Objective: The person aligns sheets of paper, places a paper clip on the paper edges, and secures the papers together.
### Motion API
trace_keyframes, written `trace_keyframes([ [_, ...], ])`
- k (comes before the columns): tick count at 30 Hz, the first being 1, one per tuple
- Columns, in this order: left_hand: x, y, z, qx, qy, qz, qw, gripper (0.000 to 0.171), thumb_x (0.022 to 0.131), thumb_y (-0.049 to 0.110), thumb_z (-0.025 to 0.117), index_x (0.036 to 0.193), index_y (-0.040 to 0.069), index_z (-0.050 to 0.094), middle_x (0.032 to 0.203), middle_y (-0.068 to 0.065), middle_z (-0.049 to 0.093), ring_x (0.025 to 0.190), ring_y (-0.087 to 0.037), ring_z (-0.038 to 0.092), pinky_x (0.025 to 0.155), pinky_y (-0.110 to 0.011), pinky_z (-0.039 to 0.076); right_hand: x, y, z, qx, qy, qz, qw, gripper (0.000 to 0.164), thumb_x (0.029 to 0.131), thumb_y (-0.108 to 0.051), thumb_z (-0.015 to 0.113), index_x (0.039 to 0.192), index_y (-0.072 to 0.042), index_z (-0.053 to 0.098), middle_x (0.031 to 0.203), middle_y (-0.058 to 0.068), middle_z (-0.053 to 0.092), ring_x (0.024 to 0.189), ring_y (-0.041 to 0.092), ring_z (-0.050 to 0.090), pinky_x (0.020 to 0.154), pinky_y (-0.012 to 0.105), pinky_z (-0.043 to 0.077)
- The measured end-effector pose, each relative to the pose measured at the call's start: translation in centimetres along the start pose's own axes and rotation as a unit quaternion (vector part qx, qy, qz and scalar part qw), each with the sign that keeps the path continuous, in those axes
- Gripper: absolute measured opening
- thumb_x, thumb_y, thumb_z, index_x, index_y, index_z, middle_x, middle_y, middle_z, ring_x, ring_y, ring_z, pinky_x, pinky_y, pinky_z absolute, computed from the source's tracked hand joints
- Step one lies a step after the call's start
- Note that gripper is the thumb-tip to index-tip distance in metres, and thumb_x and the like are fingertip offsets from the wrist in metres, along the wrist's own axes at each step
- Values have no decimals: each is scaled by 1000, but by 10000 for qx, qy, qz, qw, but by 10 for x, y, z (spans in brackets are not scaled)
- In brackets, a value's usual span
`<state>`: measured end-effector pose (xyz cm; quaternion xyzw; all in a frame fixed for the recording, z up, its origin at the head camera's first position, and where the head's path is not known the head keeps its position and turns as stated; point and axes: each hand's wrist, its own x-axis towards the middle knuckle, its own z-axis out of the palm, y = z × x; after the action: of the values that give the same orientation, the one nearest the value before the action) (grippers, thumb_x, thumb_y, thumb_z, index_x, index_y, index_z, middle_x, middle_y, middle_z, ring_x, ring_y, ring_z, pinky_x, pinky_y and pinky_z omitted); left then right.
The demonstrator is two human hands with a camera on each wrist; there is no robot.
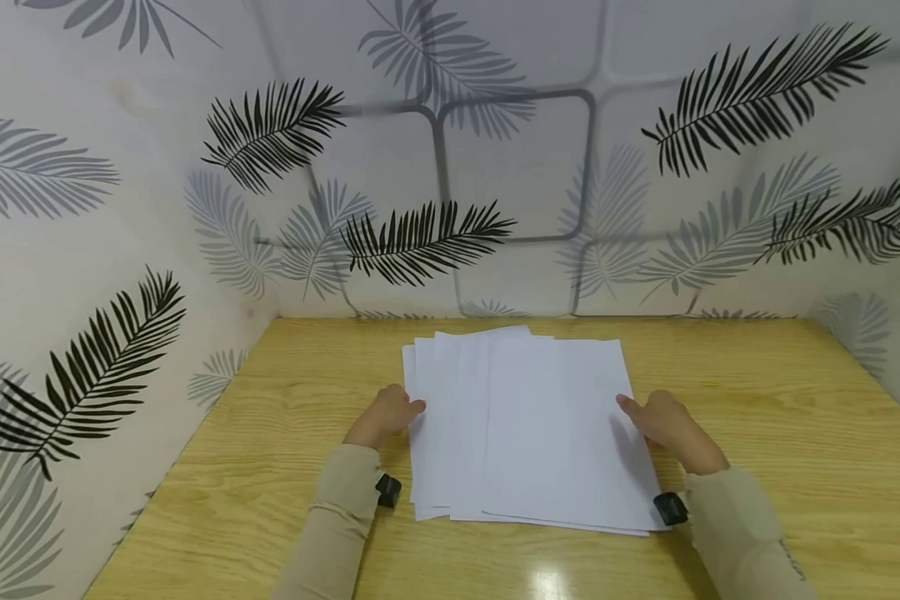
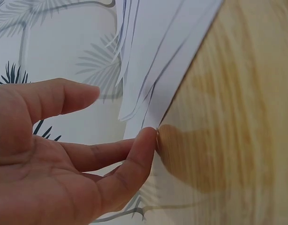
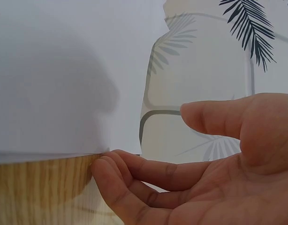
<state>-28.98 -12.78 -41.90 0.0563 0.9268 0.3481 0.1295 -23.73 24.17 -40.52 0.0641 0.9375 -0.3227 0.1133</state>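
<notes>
A loose stack of white paper sheets [image 1: 555, 433] lies on the table, its sheets fanned out and uneven along the left side. At its left edge is my left hand [image 1: 388, 414]; in the left wrist view the fingertips [image 2: 146, 140] touch the sheets' edge while the thumb stands apart. My right hand [image 1: 667, 425] is at the opposite edge. Seen from the right wrist, its bent fingers [image 3: 109, 176] meet the paper's edge low down, and the thumb is raised away from the paper. Neither hand pinches a sheet.
The wooden table [image 1: 285, 375] meets a wall [image 1: 510, 167] covered in leaf-patterned paper at the back and left. A small yellow strip [image 1: 710, 384] lies right of the stack. Each wrist carries a small black camera [image 1: 388, 490].
</notes>
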Motion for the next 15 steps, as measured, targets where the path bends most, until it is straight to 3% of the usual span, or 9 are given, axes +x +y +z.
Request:
trace_keyframes([
  [11, -1, 7, 1, 20, -174, -7, 9998, 36, 95, 15, 50, 62, 11, 37, 56, 2, 30, 47, -9, 26, 46, -23, 25, 2, -2, 4, 146, -52, -10, 9999, 43, 102, -28, 41, 85, 11, 48, 65, 6, 36, 58, 17, 38, 55, 28, 34],
  [15, 0, 13, 2, 3, -198, -21, 9998, 26, 95, 14, 50, 74, 0, 49, 62, -3, 38, 49, -11, 31, 49, -24, 30, 3, -4, 4, 138, -33, -93, 9999, 43, 102, -28, 41, 87, 12, 47, 66, 7, 36, 59, 17, 38, 56, 28, 34],
])
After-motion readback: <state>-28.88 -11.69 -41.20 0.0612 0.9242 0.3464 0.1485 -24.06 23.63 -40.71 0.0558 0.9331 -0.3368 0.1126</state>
